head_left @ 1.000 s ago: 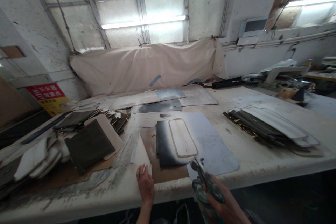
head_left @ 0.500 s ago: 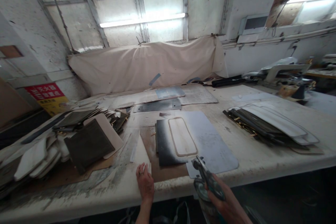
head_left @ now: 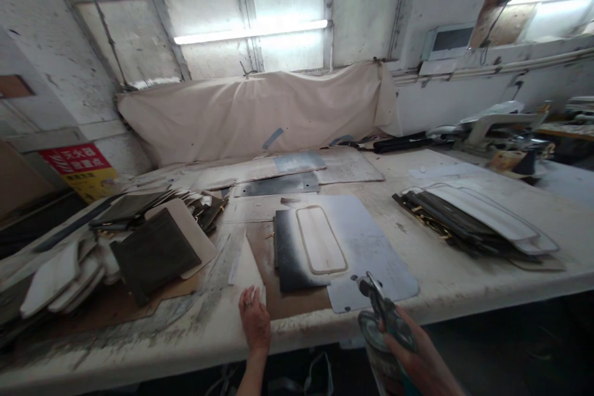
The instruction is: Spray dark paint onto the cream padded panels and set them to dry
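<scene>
My right hand [head_left: 413, 340] is wrapped round a spray gun [head_left: 378, 300] with a cup below it, over the table's front edge. In front of the gun lies a pale grey sheet [head_left: 371, 241] with a dark, sprayed-looking left part. On it rests a white rounded panel [head_left: 320, 240] with a beige rim. Further left, my left hand [head_left: 255, 322] lies on the table edge with its fingers stretched out, touching the tip of a white triangular piece [head_left: 250, 269]. Nothing shows in its grasp.
Dark and white panels are piled on the left, with a dark square piece [head_left: 155, 253] on top. A stack of dark pieces with white panels [head_left: 482, 210] sits on the right. A sewing machine [head_left: 501, 127] stands at the back right, and a cloth [head_left: 255, 111] hangs behind the table.
My right hand has moved the spray gun a little to the right, away from the white rounded panel. My left hand stays in nearly the same place.
</scene>
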{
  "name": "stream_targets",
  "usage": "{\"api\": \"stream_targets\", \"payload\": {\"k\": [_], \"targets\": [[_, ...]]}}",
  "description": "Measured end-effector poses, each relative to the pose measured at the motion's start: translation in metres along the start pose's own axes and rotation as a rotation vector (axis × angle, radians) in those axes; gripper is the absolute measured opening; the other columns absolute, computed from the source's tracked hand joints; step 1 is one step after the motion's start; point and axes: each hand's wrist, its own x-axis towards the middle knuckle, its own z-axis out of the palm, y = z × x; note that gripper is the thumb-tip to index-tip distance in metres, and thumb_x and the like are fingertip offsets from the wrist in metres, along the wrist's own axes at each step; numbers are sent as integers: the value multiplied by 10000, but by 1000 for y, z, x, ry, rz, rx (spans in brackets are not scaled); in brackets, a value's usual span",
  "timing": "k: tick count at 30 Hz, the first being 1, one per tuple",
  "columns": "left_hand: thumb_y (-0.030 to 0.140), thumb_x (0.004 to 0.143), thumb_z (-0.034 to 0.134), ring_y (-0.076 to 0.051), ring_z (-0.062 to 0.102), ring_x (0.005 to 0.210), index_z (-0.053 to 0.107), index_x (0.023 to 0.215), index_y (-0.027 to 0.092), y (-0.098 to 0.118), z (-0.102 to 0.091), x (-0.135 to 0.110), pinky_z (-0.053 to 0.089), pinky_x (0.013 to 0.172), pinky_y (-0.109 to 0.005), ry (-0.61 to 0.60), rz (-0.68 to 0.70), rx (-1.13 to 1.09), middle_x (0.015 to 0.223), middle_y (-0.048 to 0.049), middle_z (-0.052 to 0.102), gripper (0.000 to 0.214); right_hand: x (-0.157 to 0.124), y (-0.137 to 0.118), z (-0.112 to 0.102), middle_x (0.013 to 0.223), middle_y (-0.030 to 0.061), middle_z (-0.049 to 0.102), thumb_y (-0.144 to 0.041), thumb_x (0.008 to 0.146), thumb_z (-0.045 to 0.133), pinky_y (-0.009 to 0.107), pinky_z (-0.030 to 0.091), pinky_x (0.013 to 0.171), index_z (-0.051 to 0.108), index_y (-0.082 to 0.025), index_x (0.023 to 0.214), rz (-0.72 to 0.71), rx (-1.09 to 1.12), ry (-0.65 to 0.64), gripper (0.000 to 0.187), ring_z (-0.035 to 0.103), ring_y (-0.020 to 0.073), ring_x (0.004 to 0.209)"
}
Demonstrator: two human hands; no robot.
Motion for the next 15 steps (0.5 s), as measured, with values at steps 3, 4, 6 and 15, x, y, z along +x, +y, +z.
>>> {"api": "stream_targets", "payload": {"k": [3,4,6,15], "targets": [[55,784,345,-251,365,1150,579,1069,49,1,0,0,401,982,-421,-2,-7,-8,1114,-136,532,368,-1,-4,1,818,52,633,-346,734,491,318,446,729,542,-176,894,-15,-8,-25,239,576,209,781],[53,785,343,-251,365,1150,580,1067,46,1,0,1,400,983,-419,-2,-9,-11,1112,-138,532,369,-1,-6,2,816,55,634,-329,731,497,315,449,725,546,-173,890,-26,-13,-40,229,575,207,775],[53,788,338,-250,367,1146,583,1061,42,1,1,1,401,981,-414,0,-14,-18,1106,-140,533,367,-1,-10,5,808,62,636,-304,718,513,307,459,713,557,-167,872,-51,-17,-80,211,575,205,765],[55,780,345,-241,382,1156,595,1046,85,0,-1,0,407,978,-418,17,-50,-64,1104,-122,532,367,-3,-27,26,833,67,639,-309,763,491,294,466,717,552,-169,914,-122,7,-179,214,574,193,777]]}}
